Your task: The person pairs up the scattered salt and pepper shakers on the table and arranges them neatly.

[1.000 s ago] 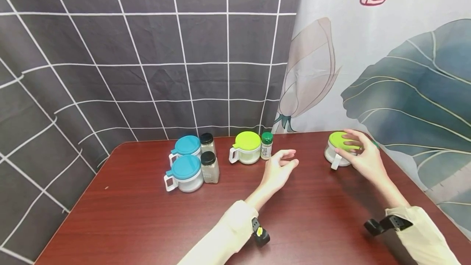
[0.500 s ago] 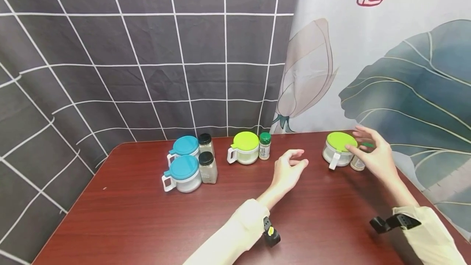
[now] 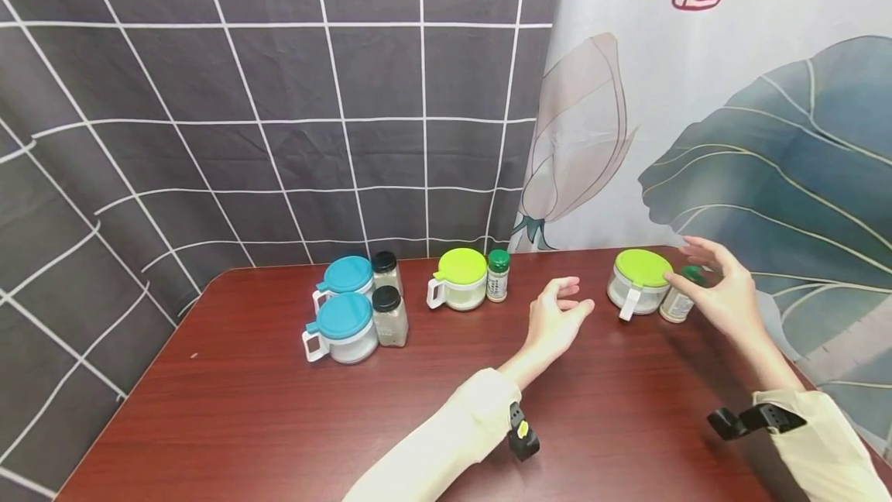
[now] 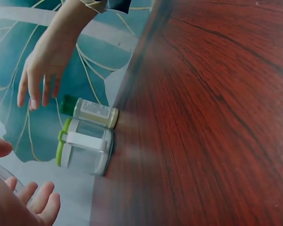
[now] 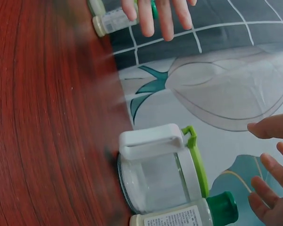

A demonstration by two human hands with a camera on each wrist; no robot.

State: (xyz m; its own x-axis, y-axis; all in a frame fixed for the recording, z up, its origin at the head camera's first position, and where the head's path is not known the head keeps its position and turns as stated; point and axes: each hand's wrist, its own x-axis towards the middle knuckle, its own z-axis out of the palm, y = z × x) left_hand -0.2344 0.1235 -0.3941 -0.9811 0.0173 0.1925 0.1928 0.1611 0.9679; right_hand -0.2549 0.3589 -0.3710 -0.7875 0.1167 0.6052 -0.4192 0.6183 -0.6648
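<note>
My right hand [image 3: 728, 297] is at the right of the table, fingers spread and holding nothing. Beside it stand a glass seasoning jar [image 3: 639, 297] with a lime-green lid and white handle, and a small shaker bottle [image 3: 676, 308] with a green cap. In the right wrist view, a gap shows between my fingertips and the shaker's cap [image 5: 222, 208]. Left of that pair, my left hand [image 3: 554, 322] hovers with loosely bent fingers and holds nothing. Nearest to its left are a second green-lidded jar [image 3: 460, 281] and another green-capped shaker [image 3: 498, 277], both upright.
Two blue-lidded jars [image 3: 343, 318] with white handles stand at the left, one behind the other. Two black-capped spice bottles [image 3: 390, 319] stand beside them. A grey checked cloth [image 3: 279, 138] and a floral cloth [image 3: 592, 130] hang behind the reddish wooden table [image 3: 279, 424].
My right hand has drawn off the right jar's green lid and moved rightward, uncovering the shaker beside it. My left hand has shifted right, away from the second green-lidded jar.
</note>
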